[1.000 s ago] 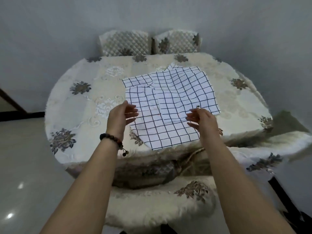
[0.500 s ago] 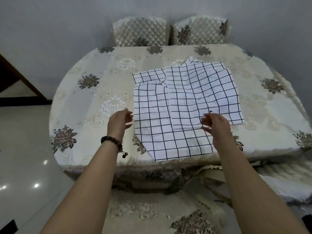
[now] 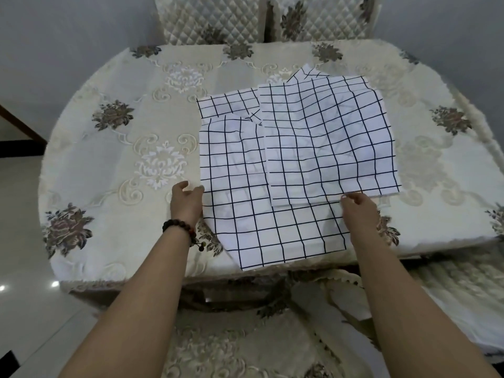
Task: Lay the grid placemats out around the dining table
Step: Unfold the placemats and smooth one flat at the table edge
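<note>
Several white placemats with a black grid lie overlapping in the middle of the dining table, which wears a cream floral cloth. The top placemat sits to the right. A lower placemat reaches the near table edge, and a third placemat peeks out behind. My left hand, with a bead bracelet on the wrist, touches the lower mat's left edge with relaxed fingers. My right hand rests on the lower mat, its fingertips at the top mat's near edge.
Two quilted chair backs stand at the table's far side against the grey wall. A cream-covered chair seat is just below me, another seat is at the right. Glossy tiled floor lies to the left.
I have come closer to the table. Both hands have dropped forward from above the pile onto the placemats' edges. The placemats have not shifted.
</note>
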`<state>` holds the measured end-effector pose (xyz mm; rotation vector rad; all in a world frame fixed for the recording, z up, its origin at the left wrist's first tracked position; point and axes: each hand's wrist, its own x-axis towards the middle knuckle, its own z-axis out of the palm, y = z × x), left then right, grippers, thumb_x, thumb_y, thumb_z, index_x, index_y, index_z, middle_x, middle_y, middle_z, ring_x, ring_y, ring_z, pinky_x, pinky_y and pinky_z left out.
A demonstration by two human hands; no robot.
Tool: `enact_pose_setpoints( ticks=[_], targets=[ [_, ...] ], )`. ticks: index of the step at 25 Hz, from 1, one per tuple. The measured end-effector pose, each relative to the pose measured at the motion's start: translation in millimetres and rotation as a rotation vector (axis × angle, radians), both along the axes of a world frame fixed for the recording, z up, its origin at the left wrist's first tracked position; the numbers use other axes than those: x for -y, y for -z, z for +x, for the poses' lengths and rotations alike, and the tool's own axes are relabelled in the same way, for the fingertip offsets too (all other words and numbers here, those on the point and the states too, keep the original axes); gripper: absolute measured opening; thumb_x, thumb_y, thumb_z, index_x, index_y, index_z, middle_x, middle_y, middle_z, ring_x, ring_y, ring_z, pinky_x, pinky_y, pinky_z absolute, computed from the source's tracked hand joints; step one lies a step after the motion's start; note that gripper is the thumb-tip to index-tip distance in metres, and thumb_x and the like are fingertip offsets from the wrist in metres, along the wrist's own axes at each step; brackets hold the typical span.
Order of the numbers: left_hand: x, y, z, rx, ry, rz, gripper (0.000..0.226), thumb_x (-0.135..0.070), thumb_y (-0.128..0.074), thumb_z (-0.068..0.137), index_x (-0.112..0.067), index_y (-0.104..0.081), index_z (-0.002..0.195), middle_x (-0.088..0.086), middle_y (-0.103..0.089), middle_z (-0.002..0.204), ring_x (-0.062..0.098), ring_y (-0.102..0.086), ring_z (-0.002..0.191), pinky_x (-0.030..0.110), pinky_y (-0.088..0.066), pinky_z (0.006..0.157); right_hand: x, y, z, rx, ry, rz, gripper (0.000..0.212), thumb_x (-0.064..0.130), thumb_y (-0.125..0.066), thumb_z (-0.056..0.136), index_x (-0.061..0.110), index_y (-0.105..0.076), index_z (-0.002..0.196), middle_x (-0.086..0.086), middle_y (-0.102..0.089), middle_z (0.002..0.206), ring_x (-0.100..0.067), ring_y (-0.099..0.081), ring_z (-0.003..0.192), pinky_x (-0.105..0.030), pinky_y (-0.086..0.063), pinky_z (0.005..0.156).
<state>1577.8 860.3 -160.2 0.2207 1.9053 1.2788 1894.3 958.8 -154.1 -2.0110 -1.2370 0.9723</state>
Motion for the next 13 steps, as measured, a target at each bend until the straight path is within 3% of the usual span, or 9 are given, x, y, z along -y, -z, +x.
enact_pose_setpoints(
  ticks=[2, 4, 8, 11, 13],
  targets=[
    [-2.2, 14.1, -6.4, -0.004, 0.024, -0.064, 0.073, -0.043, -0.067, 0.057, -0.018, -0.049, 0.122, 0.015, -0.062, 0.117, 0.033, -0.064, 0.093, 0.048, -0.053, 0.088, -6.5, 8.5, 3.2, 0.117, -0.006, -0.059, 0.031, 0.024, -0.054, 0.083, 0.014, -0.062, 0.112, -0.019, -0.057, 0.120, -0.033, -0.057, 0.098, -0.039, -0.049, 0.082],
    [-2.3, 36.6, -14.8, -0.011, 0.079, -0.101, 0.075, -0.045, -0.071, 0.047, -0.007, -0.062, 0.110, 0.018, -0.067, 0.112, 0.036, -0.066, 0.098, 0.052, -0.054, 0.086, -8.9, 12.1, 4.2, 0.162, -0.008, -0.096, 0.035, 0.023, -0.057, 0.081, 0.012, -0.059, 0.114, -0.020, -0.056, 0.122, -0.033, -0.056, 0.098, -0.037, -0.048, 0.081],
    [2.3, 27.3, -7.4, 0.016, 0.166, -0.116, 0.047, -0.040, -0.081, 0.045, -0.008, -0.072, 0.079, 0.014, -0.073, 0.089, 0.032, -0.069, 0.087, 0.047, -0.057, 0.080, -7.3, 15.6, 5.4, 0.177, -0.050, -0.186, 0.042, 0.021, -0.067, 0.080, 0.003, -0.051, 0.114, -0.016, -0.058, 0.107, -0.030, -0.055, 0.093, -0.033, -0.043, 0.074],
    [5.1, 16.5, -3.4, -0.016, 0.195, -0.101, 0.025, -0.033, -0.078, 0.055, -0.011, -0.068, 0.061, 0.012, -0.071, 0.078, 0.028, -0.066, 0.078, 0.045, -0.056, 0.074, -5.7, 15.2, 4.5, 0.251, -0.104, -0.204, 0.020, 0.017, -0.068, 0.080, 0.002, -0.056, 0.078, -0.010, -0.056, 0.069, -0.027, -0.056, 0.070, -0.032, -0.043, 0.067],
    [5.9, 7.7, -3.9, -0.063, 0.198, -0.086, 0.029, -0.035, -0.076, 0.059, -0.011, -0.061, 0.058, 0.012, -0.066, 0.074, 0.025, -0.061, 0.072, 0.049, -0.055, 0.076, -5.9, 12.8, 5.2, 0.292, -0.170, -0.233, 0.029, 0.017, -0.064, 0.083, 0.002, -0.054, 0.060, -0.009, -0.051, 0.057, -0.029, -0.056, 0.068, -0.029, -0.041, 0.067]
  ],
)
